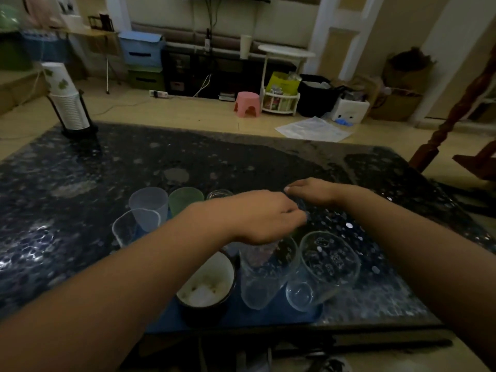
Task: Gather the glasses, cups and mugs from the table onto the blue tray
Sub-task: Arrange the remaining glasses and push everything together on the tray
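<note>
Head view, starting at the bottom centre of the frame: the blue tray (233, 322) lies at the near edge of the dark speckled worktop (80, 183) and already carries most of the drinkware. Nearest is a dark mug (206, 288) with a white inside, and to its right stand a tall clear glass (265, 275) and a patterned clear glass (322, 269). Further up and left sit a clear spouted cup (131, 228), a frosted cup (149, 206), a green cup (185, 201) and a small clear glass (220, 195); whether these last ones rest on the tray I cannot tell. The left hand (264, 216) hangs over the tall glass, its fingers curled loosely downward, and what it holds, if anything, is hidden. The right hand (312, 191) lies just beyond, fingers bent inward toward the left, seemingly holding nothing. Gathering looks close to done, with the latest glass apparently being settled. Next the hands should lift clear without knocking the packed glasses. A stack of paper cups (68, 103) stands in the upper left.
</note>
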